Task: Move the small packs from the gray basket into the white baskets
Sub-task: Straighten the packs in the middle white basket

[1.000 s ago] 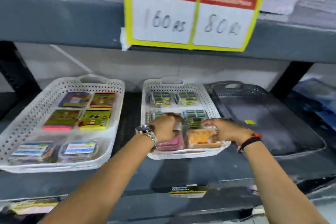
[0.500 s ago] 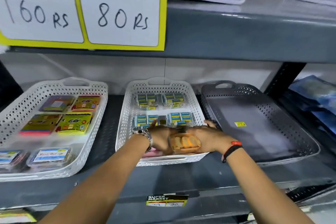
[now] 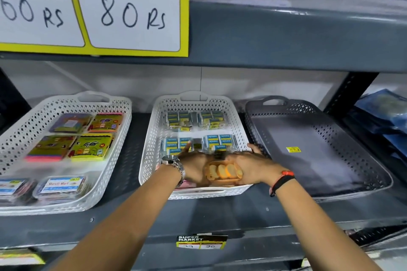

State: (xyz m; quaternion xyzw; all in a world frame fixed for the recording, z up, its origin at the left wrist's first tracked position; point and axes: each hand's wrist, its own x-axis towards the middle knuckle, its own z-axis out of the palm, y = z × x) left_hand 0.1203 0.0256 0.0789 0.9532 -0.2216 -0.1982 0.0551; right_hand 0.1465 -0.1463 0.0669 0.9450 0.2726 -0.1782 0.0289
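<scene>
My left hand (image 3: 195,166) and my right hand (image 3: 251,166) meet over the near end of the middle white perforated plastic basket (image 3: 152,138), and between them I grip a small clear pack of orange round pieces (image 3: 223,171), my left fingers curled against its left end and my right fingers wrapped round its right end. The pack sits just above the basket's front rim, over a pink pack (image 3: 187,183) that lies partly hidden beneath my left wrist. Farther back in the same basket lie four clusters of blue and yellow eraser packs (image 3: 217,141), two near my knuckles and two at the far end. I wear a silver metal wristwatch (image 3: 170,160) on my left wrist and a black and red band (image 3: 283,179) on my right. Just to the right stands the dark gray perforated plastic basket (image 3: 330,130), with only a yellow sticker (image 3: 293,149) on its floor. To the left, well apart, is a second white perforated basket (image 3: 28,125) holding flat yellow and green card packs (image 3: 92,146) and clear boxes with blue labels (image 3: 62,186). All three baskets rest on a gray metal shelf (image 3: 220,215), and a yellow price sign (image 3: 132,13) hangs from the shelf above.
</scene>
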